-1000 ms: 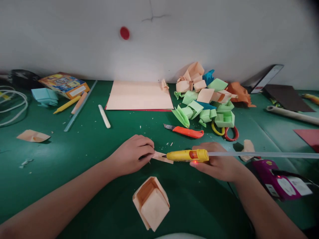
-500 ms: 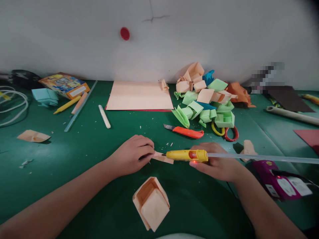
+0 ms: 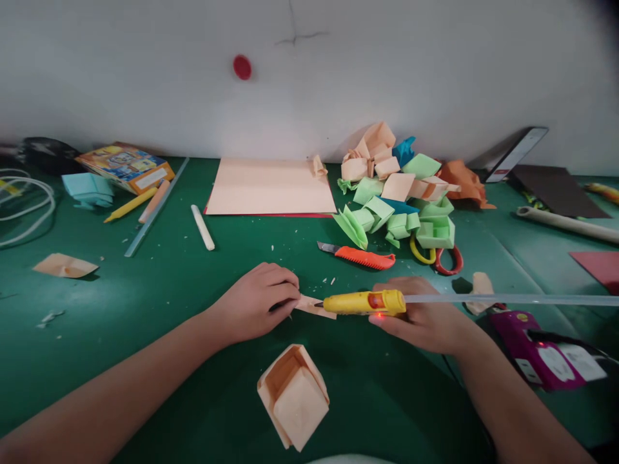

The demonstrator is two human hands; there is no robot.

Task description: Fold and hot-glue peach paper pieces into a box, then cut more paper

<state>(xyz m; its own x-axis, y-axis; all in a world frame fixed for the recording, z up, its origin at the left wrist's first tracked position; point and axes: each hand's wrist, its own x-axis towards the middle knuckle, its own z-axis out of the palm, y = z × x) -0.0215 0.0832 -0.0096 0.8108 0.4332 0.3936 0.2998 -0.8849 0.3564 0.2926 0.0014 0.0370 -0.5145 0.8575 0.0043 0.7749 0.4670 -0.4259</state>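
My right hand (image 3: 418,316) is closed around a yellow hot glue gun (image 3: 360,301), whose red light glows and from whose back a long clear glue stick (image 3: 512,299) sticks out. The nozzle points left, at a small strip of peach paper (image 3: 316,307); whether it touches the strip I cannot tell. My left hand (image 3: 264,299) pinches the strip's left end against the green table. Nearer to me sits a folded peach paper box (image 3: 300,403), open on its upper left side.
Beyond my hands lie an orange utility knife (image 3: 365,257), scissors (image 3: 449,261) and a heap of folded papers (image 3: 399,193). Peach sheets (image 3: 271,187) rest by the wall. On the right is a purple power box (image 3: 536,351) with a cord; on the left, a white stick (image 3: 202,227) and a colourful box (image 3: 124,166).
The glue gun's tip has shifted very slightly to the right along the paper strip. My left hand and the peach box stay where they were.
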